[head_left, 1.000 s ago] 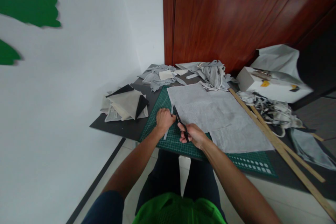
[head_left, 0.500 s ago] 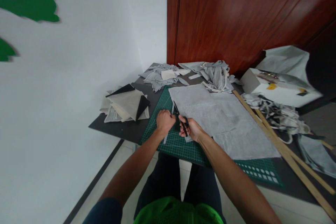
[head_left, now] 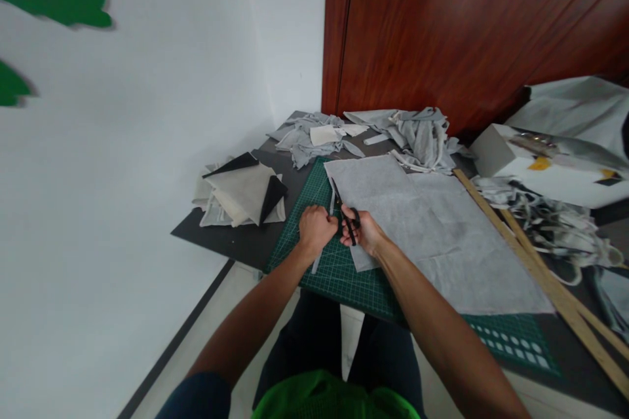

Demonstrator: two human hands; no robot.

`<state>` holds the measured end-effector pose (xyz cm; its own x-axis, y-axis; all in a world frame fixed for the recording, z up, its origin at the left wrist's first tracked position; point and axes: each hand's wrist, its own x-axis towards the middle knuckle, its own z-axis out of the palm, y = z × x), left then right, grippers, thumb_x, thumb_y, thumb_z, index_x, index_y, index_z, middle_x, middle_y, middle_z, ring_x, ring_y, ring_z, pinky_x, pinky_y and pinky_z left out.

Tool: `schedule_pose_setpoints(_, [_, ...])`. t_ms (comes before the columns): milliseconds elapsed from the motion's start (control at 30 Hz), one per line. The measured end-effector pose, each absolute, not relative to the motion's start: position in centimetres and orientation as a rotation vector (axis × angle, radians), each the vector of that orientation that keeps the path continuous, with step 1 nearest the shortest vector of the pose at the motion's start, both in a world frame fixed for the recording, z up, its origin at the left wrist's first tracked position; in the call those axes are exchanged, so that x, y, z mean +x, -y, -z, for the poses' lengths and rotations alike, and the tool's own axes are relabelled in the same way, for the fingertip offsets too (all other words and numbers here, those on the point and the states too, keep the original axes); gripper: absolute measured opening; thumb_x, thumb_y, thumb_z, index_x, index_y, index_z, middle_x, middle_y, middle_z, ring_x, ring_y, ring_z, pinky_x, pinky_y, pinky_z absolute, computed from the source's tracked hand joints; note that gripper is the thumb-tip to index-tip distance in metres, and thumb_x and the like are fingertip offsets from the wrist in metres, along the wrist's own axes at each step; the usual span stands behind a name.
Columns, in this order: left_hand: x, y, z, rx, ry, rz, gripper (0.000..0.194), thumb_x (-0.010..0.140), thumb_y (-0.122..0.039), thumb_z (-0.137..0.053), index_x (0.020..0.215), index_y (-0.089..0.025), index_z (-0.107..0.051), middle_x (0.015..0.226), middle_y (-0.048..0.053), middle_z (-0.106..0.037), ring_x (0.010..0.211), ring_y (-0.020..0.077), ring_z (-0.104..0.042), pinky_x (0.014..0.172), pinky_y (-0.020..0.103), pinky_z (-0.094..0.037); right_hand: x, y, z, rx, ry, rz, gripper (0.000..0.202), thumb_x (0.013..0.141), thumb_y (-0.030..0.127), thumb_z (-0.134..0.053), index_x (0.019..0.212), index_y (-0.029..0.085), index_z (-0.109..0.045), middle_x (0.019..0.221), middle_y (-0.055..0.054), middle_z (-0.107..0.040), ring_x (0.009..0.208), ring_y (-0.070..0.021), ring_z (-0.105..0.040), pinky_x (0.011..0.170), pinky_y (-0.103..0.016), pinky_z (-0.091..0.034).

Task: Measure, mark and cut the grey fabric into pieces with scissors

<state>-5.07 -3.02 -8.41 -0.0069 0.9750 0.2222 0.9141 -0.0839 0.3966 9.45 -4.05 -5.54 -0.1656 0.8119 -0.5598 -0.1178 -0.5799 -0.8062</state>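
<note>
My right hand (head_left: 361, 229) is closed around black-handled scissors (head_left: 352, 234), whose blades point away from me along the left edge of a large light-grey fabric sheet (head_left: 417, 209). Just left of it, my left hand (head_left: 317, 228) is closed on a narrow grey fabric strip (head_left: 317, 263). The strip's lower end hangs out below the fist, and its upper part runs up beside the scissor blades at the sheet's edge. Beneath both hands lies a green cutting mat (head_left: 339, 281) with grid lines.
Folded cream and black fabric (head_left: 243, 193) is stacked at left. Grey scraps (head_left: 314, 137) and crumpled cloth (head_left: 422, 134) lie at the back. Wooden rulers (head_left: 521, 255) rest on the right, near tangled strips (head_left: 555, 222) and a white box (head_left: 511, 157).
The scissors have moved slightly farther along the sheet's left edge. The left hand still grips the strip. The whole view has shifted a little as the head turned.
</note>
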Motion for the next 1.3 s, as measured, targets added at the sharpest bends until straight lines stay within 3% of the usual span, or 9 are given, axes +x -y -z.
schedule_pose_setpoints(633, [-5.1, 2.9, 8.5, 2.132, -2.036, -0.624, 0.016, 0.085, -0.022, -0.058, 0.085, -0.018, -0.074, 0.093, 0.011, -0.073, 0.097, 0.0256, -0.066, 0.093, 0.037, -0.05, 9.3, 3.6, 5.6, -1.452, 0.816, -1.827, 0.044, 0.099, 0.054, -0.054, 0.074, 0.018, -0.057, 0.052, -0.002, -0.058, 0.046, -0.0163, -0.062, 0.044, -0.025, -0.053])
schedule_pose_setpoints(1300, [-5.0, 3.1, 8.3, 2.146, -2.028, -0.62, 0.016, 0.083, -0.022, -0.06, 0.082, -0.018, -0.075, 0.091, 0.011, -0.075, 0.097, 0.0263, -0.068, 0.095, 0.037, -0.05, 9.0, 3.4, 5.7, -1.464, 0.894, -1.762, 0.032, 0.096, 0.041, -0.063, 0.075, 0.018, -0.057, 0.051, 0.0, -0.058, 0.044, -0.0141, -0.06, 0.041, -0.022, -0.05])
